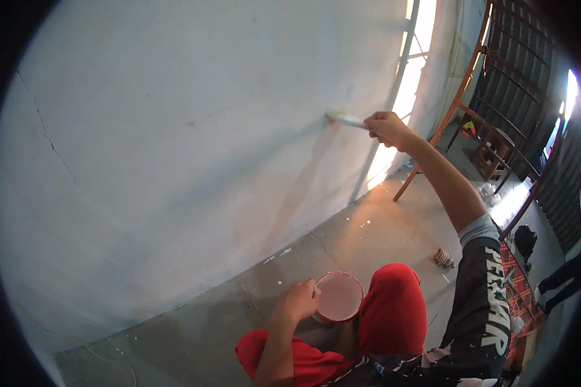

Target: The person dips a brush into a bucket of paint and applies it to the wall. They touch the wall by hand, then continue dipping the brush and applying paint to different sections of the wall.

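Note:
My right hand [390,131] is closed round the handle of a paintbrush [350,120]. The brush's bristles press against the pale wall [193,122] near the bright window gap. Low in the view, my left hand [297,301] grips the rim of a paint bucket [339,298]. Whitish paint shows inside the bucket, which stands on the floor by my bent knee in red cloth. My left fingers are partly hidden at the rim.
Paint spots dot the tiled floor [394,226] along the wall. A metal frame [459,97] leans at the right. A small ribbed roll-like object [443,258] lies on the floor. A red checked mat [519,290] and another person's legs [565,278] are at far right.

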{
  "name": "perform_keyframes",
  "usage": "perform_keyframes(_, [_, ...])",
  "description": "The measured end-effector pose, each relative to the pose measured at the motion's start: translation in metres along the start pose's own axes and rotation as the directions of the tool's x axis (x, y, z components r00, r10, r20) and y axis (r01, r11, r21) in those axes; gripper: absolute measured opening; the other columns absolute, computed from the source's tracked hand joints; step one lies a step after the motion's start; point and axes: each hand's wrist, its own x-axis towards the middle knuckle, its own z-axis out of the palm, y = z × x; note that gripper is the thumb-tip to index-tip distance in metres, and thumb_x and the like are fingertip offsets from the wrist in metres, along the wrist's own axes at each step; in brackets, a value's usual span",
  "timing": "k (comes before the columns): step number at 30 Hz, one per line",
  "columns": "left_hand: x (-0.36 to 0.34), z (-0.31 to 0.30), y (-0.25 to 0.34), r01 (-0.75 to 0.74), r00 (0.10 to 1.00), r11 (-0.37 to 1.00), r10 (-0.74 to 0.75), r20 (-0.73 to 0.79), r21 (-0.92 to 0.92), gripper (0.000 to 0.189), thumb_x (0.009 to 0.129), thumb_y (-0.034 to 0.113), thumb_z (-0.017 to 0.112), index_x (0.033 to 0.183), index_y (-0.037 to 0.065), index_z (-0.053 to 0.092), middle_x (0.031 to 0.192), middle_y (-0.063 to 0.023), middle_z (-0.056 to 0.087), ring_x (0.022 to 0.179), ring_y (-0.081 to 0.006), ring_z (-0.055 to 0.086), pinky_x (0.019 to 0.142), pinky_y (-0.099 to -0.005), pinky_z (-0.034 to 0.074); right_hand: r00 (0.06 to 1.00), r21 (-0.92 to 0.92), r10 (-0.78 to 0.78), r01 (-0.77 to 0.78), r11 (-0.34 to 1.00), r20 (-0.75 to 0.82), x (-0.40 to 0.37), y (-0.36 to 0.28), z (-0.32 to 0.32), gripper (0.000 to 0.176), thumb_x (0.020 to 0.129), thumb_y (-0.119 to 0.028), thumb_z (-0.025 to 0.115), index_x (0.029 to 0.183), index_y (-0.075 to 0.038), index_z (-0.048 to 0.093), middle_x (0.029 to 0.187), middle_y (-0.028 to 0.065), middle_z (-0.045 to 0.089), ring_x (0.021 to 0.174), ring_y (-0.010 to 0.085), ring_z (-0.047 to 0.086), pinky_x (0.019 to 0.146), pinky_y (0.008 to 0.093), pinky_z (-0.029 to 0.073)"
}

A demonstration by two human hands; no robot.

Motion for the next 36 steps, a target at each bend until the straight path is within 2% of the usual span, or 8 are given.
perform_keyframes(5, [0.000,-0.003,0.001,0.022,1.000,0.999,-0.022,-0.004,-0.031,0.030,0.093,0.030,0.056,0.102,0.002,0.061,0.102,-0.0216,0.067,0.099,-0.0396,0.063,0.086,-0.0470,0.050,0.885,-0.831,-0.368,0.421,0.363,0.287,0.033,-0.024,-0.046,0.023,0.080,-0.003,0.059,0.097,-0.013,0.071,0.090,-0.0050,0.069,0.076,0.0123,0.063,0.059,0.0273,0.052])
perform_keyframes(8, [0.001,-0.002,0.000,0.009,1.000,1.000,-0.009,-0.023,-0.009,0.030,0.093,0.030,0.056,0.102,0.002,0.062,0.100,-0.0216,0.067,0.098,-0.0396,0.063,0.086,-0.0473,0.050,0.961,-0.025,-0.259,0.258,0.966,-0.095,0.030,-0.112,-0.070,0.015,0.087,-0.008,0.057,0.091,-0.003,0.070,0.073,0.0070,0.061,0.049,0.0130,0.044,0.041,0.0282,0.035])
perform_keyframes(16, [-0.001,0.001,0.004,0.016,0.999,1.000,-0.016,-0.037,-0.004,0.031,0.093,0.031,0.055,0.101,0.002,0.062,0.100,-0.0213,0.067,0.099,-0.0390,0.063,0.086,-0.0466,0.049,0.870,0.303,-0.387,0.475,0.826,-0.307,0.004,-0.148,-0.079,0.019,0.086,-0.018,0.066,0.102,-0.008,0.062,0.073,0.0022,0.056,0.050,0.0038,0.039,0.042,0.0192,0.030])
perform_keyframes(29, [0.002,-0.001,0.001,-0.002,1.000,1.000,0.001,-0.015,-0.024,0.031,0.093,0.031,0.055,0.101,0.002,0.061,0.103,-0.0215,0.066,0.100,-0.0392,0.062,0.086,-0.0469,0.049,0.993,-0.266,0.118,-0.109,0.958,0.019,0.019,0.008,-0.027,0.012,0.083,-0.014,0.065,0.094,-0.008,0.063,0.074,0.0059,0.060,0.049,0.0123,0.047,0.039,0.0273,0.036])
perform_keyframes(31, [0.003,-0.001,0.001,0.019,1.000,0.999,-0.019,0.009,-0.044,0.031,0.092,0.032,0.056,0.099,0.002,0.062,0.101,-0.0216,0.067,0.099,-0.0391,0.063,0.086,-0.0466,0.049,0.768,-0.837,-0.347,0.536,-0.113,0.539,0.057,-0.002,-0.056,0.014,0.079,-0.013,0.068,0.093,-0.011,0.068,0.080,0.0006,0.067,0.074,0.0122,0.064,0.058,0.0286,0.051])
perform_keyframes(32, [0.004,-0.001,0.001,0.021,1.000,0.999,-0.021,0.006,-0.039,0.031,0.092,0.032,0.056,0.099,0.002,0.062,0.101,-0.0216,0.067,0.099,-0.0391,0.063,0.086,-0.0466,0.049,0.916,-0.811,-0.360,0.343,0.473,0.177,0.062,-0.025,-0.061,0.017,0.083,-0.012,0.062,0.097,-0.011,0.070,0.082,0.0006,0.068,0.072,0.0116,0.063,0.058,0.0287,0.051])
perform_keyframes(34, [0.003,0.000,-0.002,0.021,1.000,0.999,-0.022,-0.018,-0.038,0.031,0.092,0.031,0.057,0.099,0.002,0.063,0.100,-0.0220,0.067,0.098,-0.0387,0.063,0.085,-0.0463,0.049,0.951,-0.346,-0.266,0.199,0.917,-0.157,0.042,-0.089,-0.069,0.024,0.088,-0.009,0.053,0.103,-0.009,0.071,0.080,-0.0003,0.064,0.055,0.0101,0.052,0.046,0.0276,0.043])
perform_keyframes(36, [0.001,-0.007,0.003,0.056,0.998,0.998,-0.056,0.013,-0.021,0.031,0.092,0.031,0.056,0.102,0.003,0.063,0.103,-0.0206,0.067,0.100,-0.0380,0.063,0.087,-0.0470,0.049,0.928,0.022,-0.314,0.325,0.946,-0.199,0.035,-0.119,-0.084,0.020,0.084,-0.006,0.057,0.101,-0.002,0.067,0.075,0.0050,0.059,0.050,0.0077,0.040,0.040,0.0254,0.031])
